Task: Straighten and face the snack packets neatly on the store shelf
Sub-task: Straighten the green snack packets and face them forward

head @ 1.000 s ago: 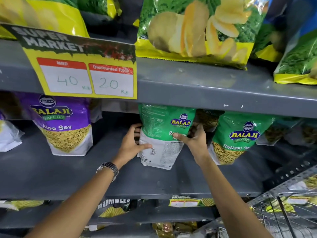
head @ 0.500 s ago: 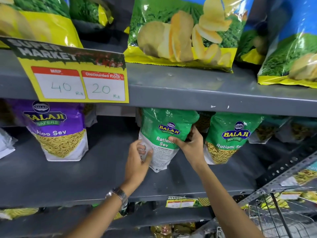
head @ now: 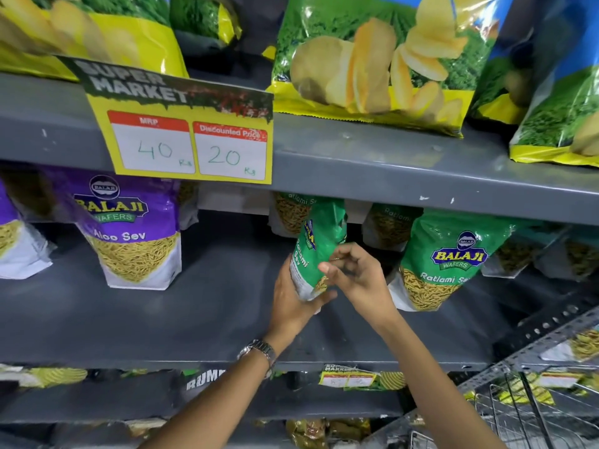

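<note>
Head view: green Ratlami Sev packet [head: 316, 251] on middle grey shelf [head: 194, 319], turned edge-on, tilted. Left hand [head: 291, 303] clasps packet's lower end from beneath. Right hand [head: 353, 273] beside it, fingers [head: 340, 254] loosely curled, touching packet's right side; firm grasp unclear. Second green packet [head: 444, 257] stands facing front, just right.
</note>
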{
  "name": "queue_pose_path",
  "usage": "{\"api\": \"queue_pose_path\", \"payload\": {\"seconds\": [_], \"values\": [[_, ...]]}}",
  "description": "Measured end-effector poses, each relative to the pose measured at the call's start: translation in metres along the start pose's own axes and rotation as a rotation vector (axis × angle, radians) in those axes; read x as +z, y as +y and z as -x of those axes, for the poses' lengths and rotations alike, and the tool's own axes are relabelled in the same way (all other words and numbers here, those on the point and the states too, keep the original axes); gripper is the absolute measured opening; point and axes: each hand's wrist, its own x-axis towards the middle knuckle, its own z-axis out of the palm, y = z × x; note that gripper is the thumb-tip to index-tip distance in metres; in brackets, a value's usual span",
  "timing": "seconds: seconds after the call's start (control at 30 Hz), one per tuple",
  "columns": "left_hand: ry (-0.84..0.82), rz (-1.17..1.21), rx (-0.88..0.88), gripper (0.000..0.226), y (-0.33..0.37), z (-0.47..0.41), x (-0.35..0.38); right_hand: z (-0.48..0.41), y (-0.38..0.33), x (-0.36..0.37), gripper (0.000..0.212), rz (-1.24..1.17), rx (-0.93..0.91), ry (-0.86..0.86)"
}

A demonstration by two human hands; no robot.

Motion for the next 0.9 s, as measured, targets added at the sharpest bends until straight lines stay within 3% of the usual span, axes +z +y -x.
{"api": "queue_pose_path", "payload": {"seconds": [0.1,0.2,0.27,0.33,0.37,0.47,0.53,0.67,0.73,0.9], "values": [[0.076,0.069,-0.021,0.083,-0.005,-0.005,-0.001,0.002,-0.004,0.003,0.018,0.025,-0.028,0.027],[0.044,0.070,-0.026,0.089,-0.013,-0.010,-0.004,-0.005,-0.008,0.006,0.033,0.193,-0.035,0.259],[-0.038,0.093,-0.031,0.089,-0.016,-0.015,-0.012,-0.015,-0.006,0.003,0.074,0.239,0.032,0.362],[-0.147,0.071,-0.002,0.095,-0.020,-0.023,-0.024,-0.028,0.001,-0.005,0.114,0.178,0.103,0.307],[-0.202,0.026,0.014,0.098,-0.021,-0.028,-0.030,-0.032,0.004,-0.009,0.121,0.100,0.131,0.236],[-0.378,-0.134,0.030,0.093,-0.022,-0.043,-0.043,-0.040,0.013,-0.022,0.104,-0.171,0.160,0.037],[-0.430,-0.222,0.054,0.088,-0.018,-0.053,-0.050,-0.047,0.020,-0.031,0.092,-0.205,0.153,0.029],[-0.332,-0.309,0.165,0.088,-0.017,-0.071,-0.064,-0.055,0.032,-0.042,0.106,-0.194,0.192,0.083],[-0.335,-0.265,0.119,0.079,-0.018,-0.078,-0.067,-0.055,0.035,-0.045,0.101,-0.121,0.206,0.143],[-0.297,0.052,-0.047,0.083,-0.022,-0.072,-0.065,-0.055,0.040,-0.040,0.077,-0.039,0.176,0.266]]}}
